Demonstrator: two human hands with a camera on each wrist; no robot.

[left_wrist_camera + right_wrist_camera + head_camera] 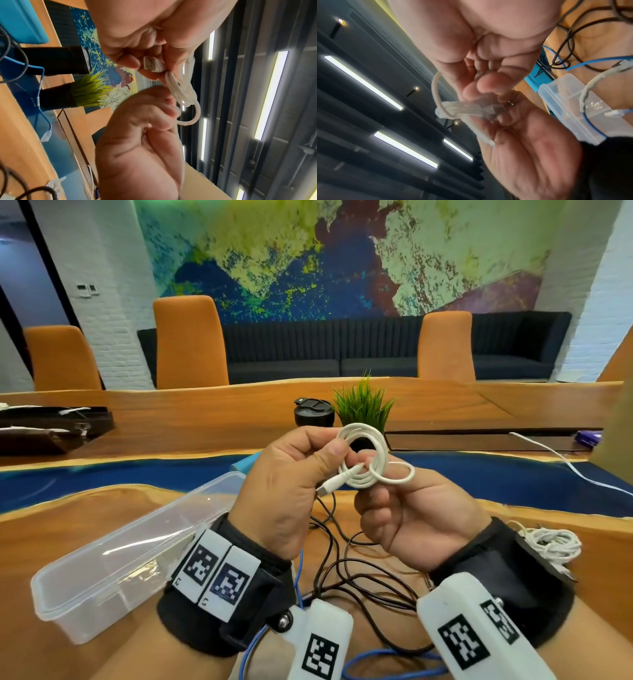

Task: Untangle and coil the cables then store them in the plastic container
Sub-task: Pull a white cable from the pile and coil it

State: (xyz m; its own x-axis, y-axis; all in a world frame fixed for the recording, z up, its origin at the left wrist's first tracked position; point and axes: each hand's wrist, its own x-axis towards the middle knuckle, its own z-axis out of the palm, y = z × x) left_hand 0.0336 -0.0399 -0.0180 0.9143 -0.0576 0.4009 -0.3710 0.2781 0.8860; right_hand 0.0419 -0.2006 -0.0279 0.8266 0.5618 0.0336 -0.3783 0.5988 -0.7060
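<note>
On the wooden counter (85,525) with a blue inlay lies an open clear rectangular plastic container (113,559), partly hidden behind the left wrist. Black cables (346,573) tangle below, cut off by the wrist cameras. Above them, the left hand (287,484) and right hand (411,515) both pinch a coiled white USB cable (368,460); their fingertips are hidden.

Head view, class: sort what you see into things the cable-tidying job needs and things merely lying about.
Job: coiled white USB cable; tangled black cables; blue cable; clear plastic container.
Lying about: green potted plant; black lidded cup; orange chairs.
</note>
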